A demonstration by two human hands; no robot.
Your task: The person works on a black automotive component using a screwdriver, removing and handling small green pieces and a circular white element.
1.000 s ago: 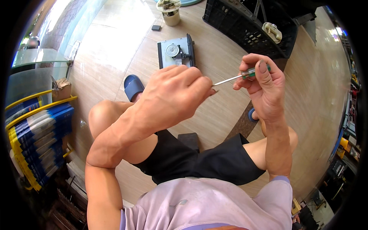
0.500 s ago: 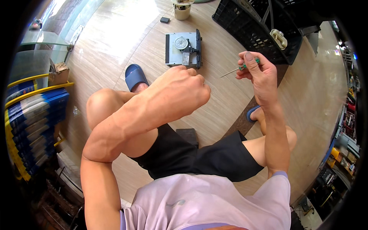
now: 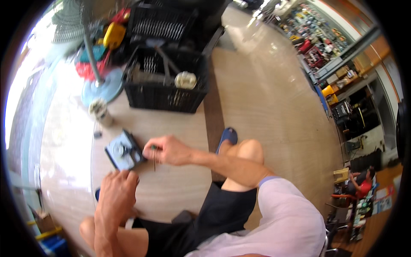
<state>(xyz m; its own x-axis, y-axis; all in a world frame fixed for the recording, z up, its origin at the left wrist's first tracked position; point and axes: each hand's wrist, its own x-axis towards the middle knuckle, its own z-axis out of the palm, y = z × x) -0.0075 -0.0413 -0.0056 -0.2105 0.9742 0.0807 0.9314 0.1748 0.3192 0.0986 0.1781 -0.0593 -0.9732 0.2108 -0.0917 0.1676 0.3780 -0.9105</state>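
My right hand (image 3: 173,150) is closed round the green handle of a screwdriver (image 3: 154,165), whose thin shaft points down toward my lap. Just left of it on the floor lies a silver disc drive (image 3: 119,159) with black edges and a round disc-shaped part on top. My left hand (image 3: 116,192) is a closed fist, its back toward me, near the drive's closer edge. The fingers are turned away, so what they may hold is hidden.
Beyond the drive stand a whitish tub (image 3: 101,112) and a black plastic crate (image 3: 165,99) holding metal parts and a cream-coloured piece. A fan with a round base (image 3: 102,88) is at the far left. Shelves of goods line the right, where a person in red (image 3: 364,186) sits.
My view has swung to the right, bringing the fan, crate and shelves into sight. My right hand, with the screwdriver, has come in beside the drive; the screwdriver now points down. My left fist stays closed.
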